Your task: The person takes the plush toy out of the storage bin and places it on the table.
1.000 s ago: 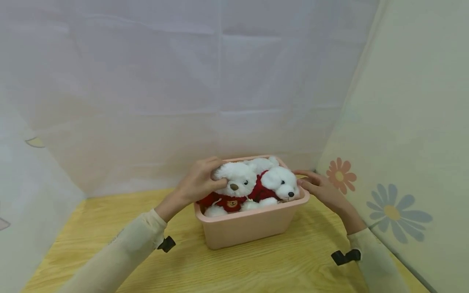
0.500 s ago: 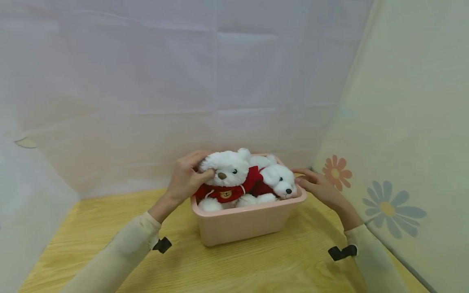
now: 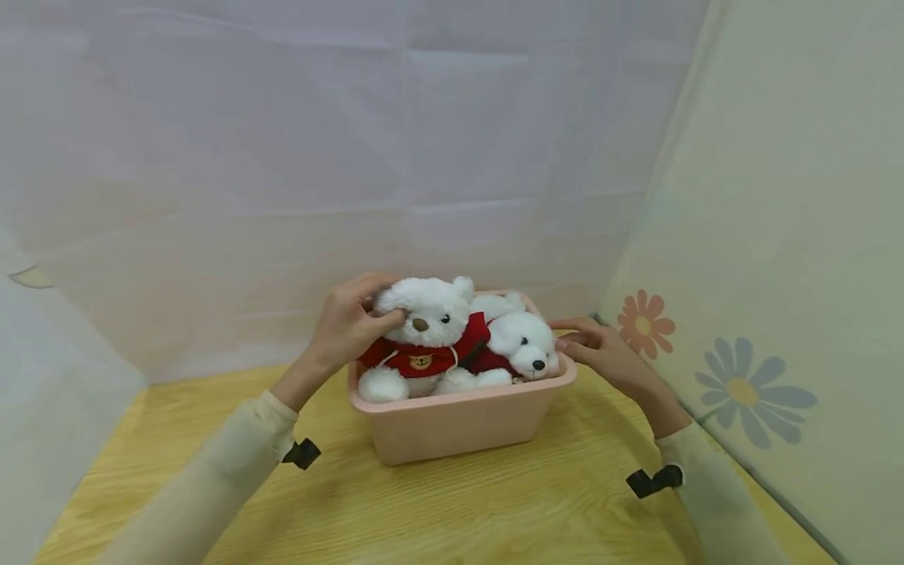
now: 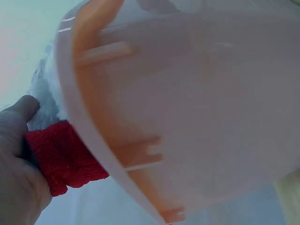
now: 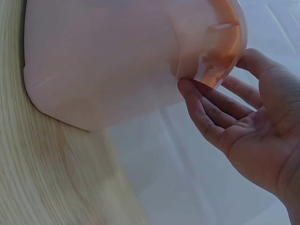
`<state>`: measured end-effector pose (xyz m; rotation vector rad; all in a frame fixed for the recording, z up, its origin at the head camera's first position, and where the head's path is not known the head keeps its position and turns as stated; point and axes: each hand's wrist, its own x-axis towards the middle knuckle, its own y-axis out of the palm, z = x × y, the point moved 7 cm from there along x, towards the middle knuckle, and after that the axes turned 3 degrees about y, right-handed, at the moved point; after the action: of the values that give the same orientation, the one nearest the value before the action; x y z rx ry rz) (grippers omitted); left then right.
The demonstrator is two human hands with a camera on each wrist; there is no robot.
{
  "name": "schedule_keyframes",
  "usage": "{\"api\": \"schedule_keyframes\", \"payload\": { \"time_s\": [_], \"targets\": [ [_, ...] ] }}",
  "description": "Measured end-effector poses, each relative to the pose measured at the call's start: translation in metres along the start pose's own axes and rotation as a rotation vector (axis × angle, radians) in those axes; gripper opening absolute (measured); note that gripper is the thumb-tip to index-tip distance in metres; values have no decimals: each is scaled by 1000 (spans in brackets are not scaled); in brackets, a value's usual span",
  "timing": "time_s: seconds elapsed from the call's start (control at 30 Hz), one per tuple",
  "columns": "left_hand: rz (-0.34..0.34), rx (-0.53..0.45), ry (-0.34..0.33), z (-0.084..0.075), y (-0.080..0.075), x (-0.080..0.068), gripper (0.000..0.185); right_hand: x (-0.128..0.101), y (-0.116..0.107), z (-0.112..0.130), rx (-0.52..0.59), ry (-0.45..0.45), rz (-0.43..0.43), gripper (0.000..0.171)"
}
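A pink plastic bin holds white plush toys in red clothes. At its left end, my left hand grips the head of a teddy bear, thumb by its face. The bear sits fairly upright; its red sweater sleeve hangs outside the rim in the left wrist view. Beside it a plush dog leans at the right end. My right hand holds the bin's right rim; in the right wrist view its fingertips touch under the lip.
The bin stands on a wood-grain table. Behind it rises a pale cloth backdrop. On the right is a cream wall panel with printed flowers. Another white plush part shows at the bin's back.
My left hand has raised the teddy bear's head and shifted it left, so more of its sweater shows. The right hand stays at the rim. The whole view has shifted slightly.
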<state>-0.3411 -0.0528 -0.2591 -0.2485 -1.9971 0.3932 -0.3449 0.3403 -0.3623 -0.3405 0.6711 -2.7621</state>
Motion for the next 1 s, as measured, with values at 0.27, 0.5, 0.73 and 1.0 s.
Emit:
{"api": "schedule_keyframes", "payload": {
  "time_s": [0.27,0.5,0.73,1.0],
  "targets": [
    [77,47,45,-19,-20,25,32,14,13,6,41,-20,28,42],
    [20,170,29,-36,-57,48,34,20,15,5,0,-14,37,42],
    [-14,218,-6,-38,-83,60,36,26,10,1,-34,-10,23,41],
    [-41,290,-89,-43,-120,58,36,29,14,-1,-39,-28,61,44]
  ]
}}
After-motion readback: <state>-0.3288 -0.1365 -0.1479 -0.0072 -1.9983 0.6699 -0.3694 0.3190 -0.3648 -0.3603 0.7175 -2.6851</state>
